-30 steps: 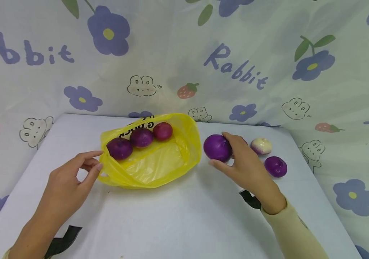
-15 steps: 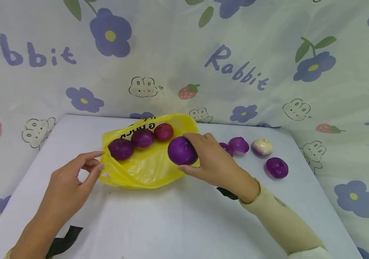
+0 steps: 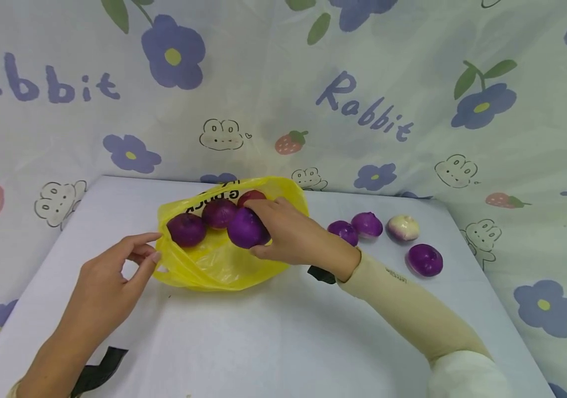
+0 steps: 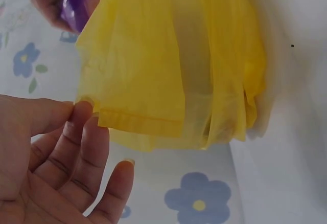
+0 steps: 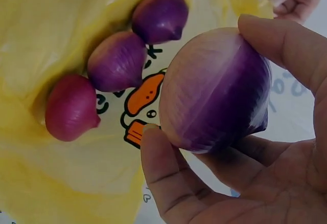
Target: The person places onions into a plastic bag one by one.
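A yellow plastic bag lies on the white table, its mouth spread toward me. At its left rim, my left hand pinches the edge between thumb and fingertips; the left wrist view shows this pinch close up. Over the bag's mouth, my right hand grips a large purple onion with thumb and fingers around its sides. Three onions rest in a row inside: a purple one, another purple onion and a redder onion, partly hidden by my right hand in the head view.
Right of the bag sit more onions on the table: a purple onion, a lighter purple onion, a whitish onion and a dark purple onion. A printed curtain hangs behind the table.
My right hand has carried the large onion leftward from the right of the bag to above its mouth, uncovering onions on the table. The left hand stays at the bag's rim.
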The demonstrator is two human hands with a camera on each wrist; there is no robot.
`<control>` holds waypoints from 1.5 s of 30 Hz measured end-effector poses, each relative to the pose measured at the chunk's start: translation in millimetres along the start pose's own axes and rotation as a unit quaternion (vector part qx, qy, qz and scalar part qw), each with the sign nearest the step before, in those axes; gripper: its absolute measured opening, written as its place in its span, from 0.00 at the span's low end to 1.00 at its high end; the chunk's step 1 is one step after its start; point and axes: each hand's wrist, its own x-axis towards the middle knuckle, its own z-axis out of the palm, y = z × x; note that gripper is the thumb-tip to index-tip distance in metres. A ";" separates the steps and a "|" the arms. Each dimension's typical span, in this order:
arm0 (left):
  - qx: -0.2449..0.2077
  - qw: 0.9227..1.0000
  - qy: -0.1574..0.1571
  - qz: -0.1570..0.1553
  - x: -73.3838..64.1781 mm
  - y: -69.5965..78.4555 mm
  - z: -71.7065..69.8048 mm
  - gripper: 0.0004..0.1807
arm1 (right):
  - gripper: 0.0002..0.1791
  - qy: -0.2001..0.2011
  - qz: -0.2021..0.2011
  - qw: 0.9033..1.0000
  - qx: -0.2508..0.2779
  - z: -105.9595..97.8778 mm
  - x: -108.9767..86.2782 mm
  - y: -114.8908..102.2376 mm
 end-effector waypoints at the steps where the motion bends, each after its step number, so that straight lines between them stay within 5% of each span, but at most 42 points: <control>1: 0.000 1.000 -0.001 -0.002 -0.2 0.1 0.0 0.22 | 0.43 -0.006 -0.004 1.000 -0.002 0.7 3.6 -0.7; 20: 0.003 1.000 -0.004 0.001 0.3 1.4 -0.2 0.23 | 0.48 -0.087 0.003 0.994 -0.072 30.9 52.5 -21.8; 30: 0.002 1.000 -0.008 0.001 0.5 0.7 -1.4 0.24 | 0.45 -0.120 -0.039 0.989 -0.083 46.6 66.6 -24.9; 45: -0.002 1.000 -0.015 0.010 1.8 0.1 -0.8 0.24 | 0.46 -0.145 -0.031 0.983 -0.111 70.6 77.9 -36.5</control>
